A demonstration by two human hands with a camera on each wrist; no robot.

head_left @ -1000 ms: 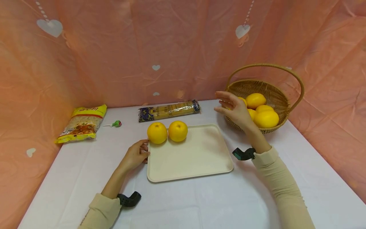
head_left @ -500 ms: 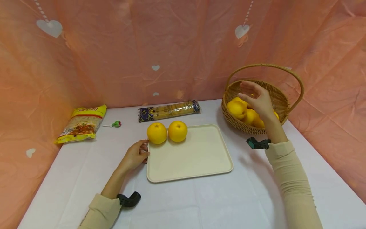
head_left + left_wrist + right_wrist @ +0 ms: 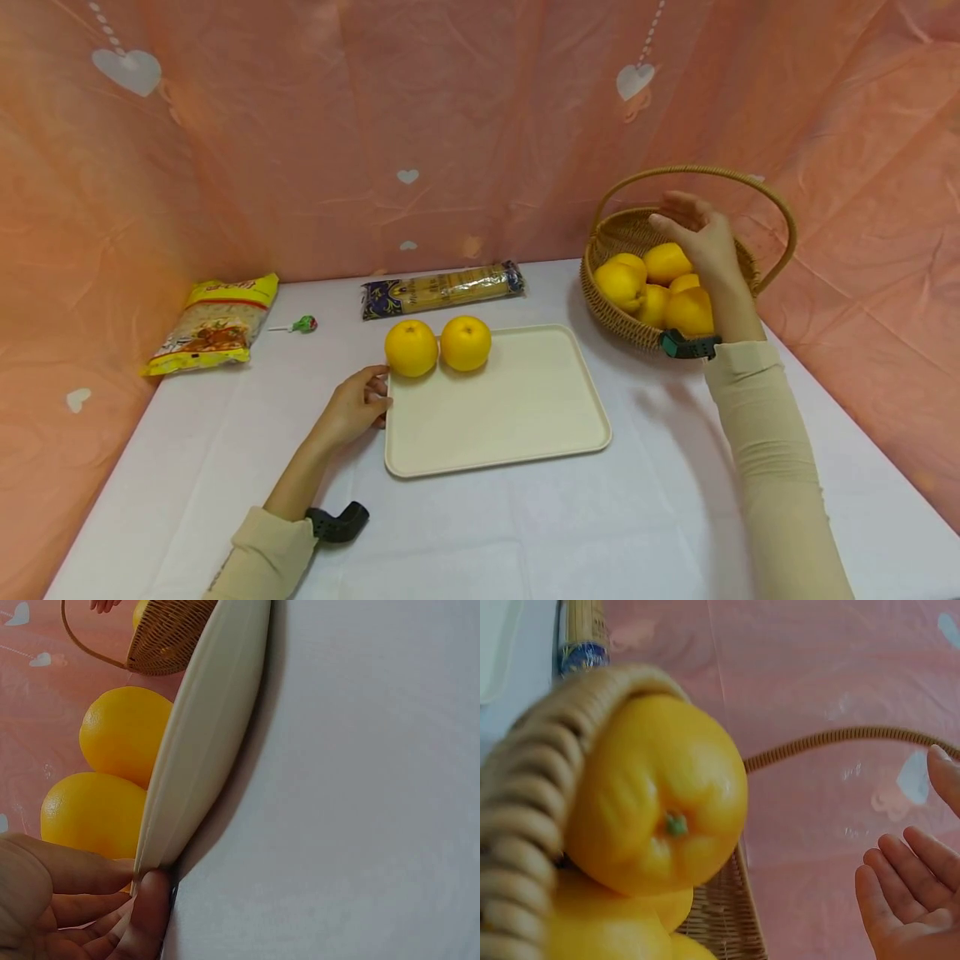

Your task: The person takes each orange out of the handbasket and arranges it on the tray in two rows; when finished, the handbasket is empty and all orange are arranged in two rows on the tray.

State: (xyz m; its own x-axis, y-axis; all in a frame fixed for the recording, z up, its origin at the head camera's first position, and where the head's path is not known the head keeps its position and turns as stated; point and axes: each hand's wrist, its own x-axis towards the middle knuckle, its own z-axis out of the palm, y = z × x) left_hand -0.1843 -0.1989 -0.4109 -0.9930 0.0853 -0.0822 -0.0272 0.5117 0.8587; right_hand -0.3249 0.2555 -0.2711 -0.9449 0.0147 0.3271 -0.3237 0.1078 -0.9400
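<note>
A cream rectangular tray point(image 3: 498, 408) lies on the table with two oranges point(image 3: 411, 348) side by side in its back left corner. My left hand point(image 3: 358, 407) pinches the tray's left rim; the left wrist view shows its thumb and fingers on either side of the rim point(image 3: 161, 817). Above the wicker basket point(image 3: 621, 321) my right hand point(image 3: 701, 233) hovers with nothing in it, fingers loosely extended and apart from the fruit. Several yellow-orange fruits point(image 3: 666, 263) fill the basket. In the right wrist view one orange point(image 3: 660, 795) shows its green stem end close up.
A packet of spaghetti point(image 3: 444, 290) lies behind the tray. At the left are a lollipop point(image 3: 303, 324) and a yellow food bag point(image 3: 217, 325). The basket's tall handle point(image 3: 780, 217) arches beside my right hand. A pink curtain point(image 3: 480, 125) hangs at the back.
My right hand has moved from the basket's left side, rightward and farther back over the basket. The left hand, the tray and its two oranges stay where they were.
</note>
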